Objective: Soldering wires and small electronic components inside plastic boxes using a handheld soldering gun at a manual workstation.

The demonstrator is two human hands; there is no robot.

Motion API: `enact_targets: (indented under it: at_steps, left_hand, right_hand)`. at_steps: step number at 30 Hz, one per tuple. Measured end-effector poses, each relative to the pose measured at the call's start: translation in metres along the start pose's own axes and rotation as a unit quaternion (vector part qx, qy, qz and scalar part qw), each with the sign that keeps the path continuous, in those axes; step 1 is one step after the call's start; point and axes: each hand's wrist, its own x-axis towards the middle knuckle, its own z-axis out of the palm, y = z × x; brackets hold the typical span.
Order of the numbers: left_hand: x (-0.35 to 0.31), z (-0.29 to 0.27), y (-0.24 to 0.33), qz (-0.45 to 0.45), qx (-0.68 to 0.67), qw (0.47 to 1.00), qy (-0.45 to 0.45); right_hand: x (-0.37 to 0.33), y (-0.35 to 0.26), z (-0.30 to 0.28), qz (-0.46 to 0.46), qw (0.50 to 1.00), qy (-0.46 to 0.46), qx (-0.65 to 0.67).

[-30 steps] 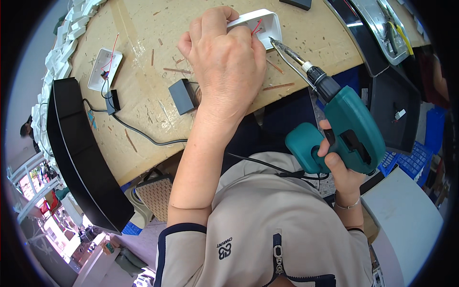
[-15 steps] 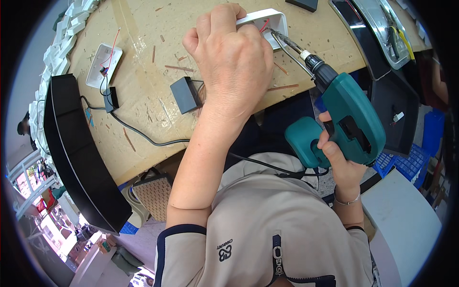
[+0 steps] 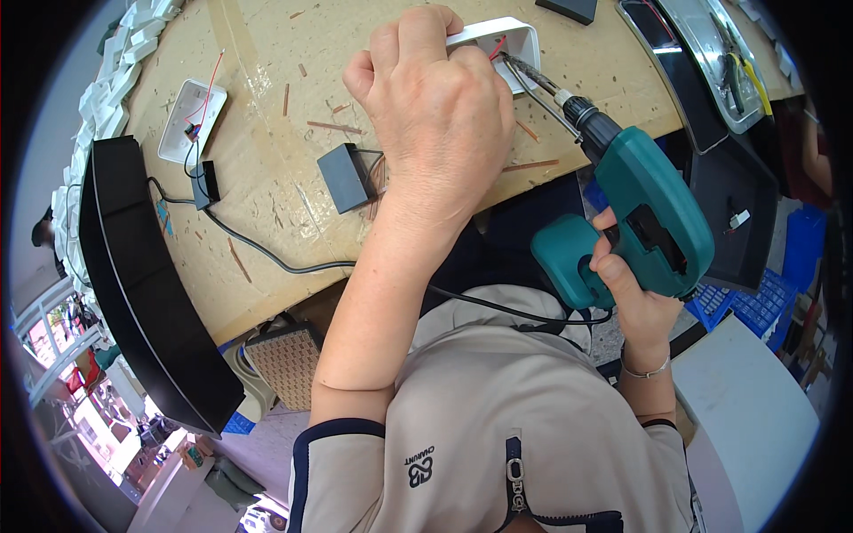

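The left hand (image 3: 440, 111) is bending its fingers over the left end of a white case (image 3: 518, 40) on the far side of the counter (image 3: 258, 164), its grip closing on that case. The right hand (image 3: 635, 298) is hanging beyond the counter's near edge, its grip wrapping the handle of a teal soldering gun (image 3: 653, 209), with a finger lying near the black trigger. The gun's barrel is crossing that edge, and its tip (image 3: 508, 59) is reaching over the case's near rim beside a red wire (image 3: 498, 46). Left of the forearm, a black box (image 3: 345, 178) is limiting the room; between it and a second white case (image 3: 182, 147), a stretch of counter is showing only scattered brown strips (image 3: 333, 126). To the right, a glossy black slab (image 3: 684, 98) is lying along the edge, with a clear tray (image 3: 711, 35) just beyond it.

Dark lettering and an emblem (image 3: 419, 466) are marking the grey shirt (image 3: 471, 382).

The hand is hiding the case's left part, so whether its fingers are also pinching a wire cannot be told, nor whether the case is resting flat. A black cable (image 3: 284, 258) is disappearing under the forearm. The picture's top edge is cutting off a dark box (image 3: 569, 7).
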Motion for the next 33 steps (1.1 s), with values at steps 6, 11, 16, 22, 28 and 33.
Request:
enact_targets:
  at_steps: [6,11,16,22,28,33]
  left_hand:
    - [0.030,-0.022,0.028,-0.160,0.162,0.920,-0.320]
    - [0.030,-0.021,0.029,-0.166,0.159,0.923,-0.309]
    - [0.020,-0.021,0.026,-0.110,0.180,0.931,-0.297]
    - [0.020,-0.021,0.025,-0.110,0.184,0.931,-0.294]
    - [0.021,-0.021,0.026,-0.119,0.188,0.927,-0.303]
    - [0.021,-0.021,0.026,-0.117,0.188,0.928,-0.301]
  right_hand:
    - [-0.002,-0.002,-0.003,0.020,1.000,-0.001,-0.014]
    - [0.000,-0.008,0.003,0.026,0.999,0.022,-0.010]
    - [-0.005,-0.002,-0.004,0.033,0.999,0.003,-0.033]
    - [-0.002,-0.003,-0.001,-0.002,1.000,-0.017,-0.008]
    - [-0.005,-0.004,-0.002,0.017,1.000,-0.023,-0.007]
    - [-0.004,-0.003,-0.001,0.005,0.999,-0.027,-0.021]
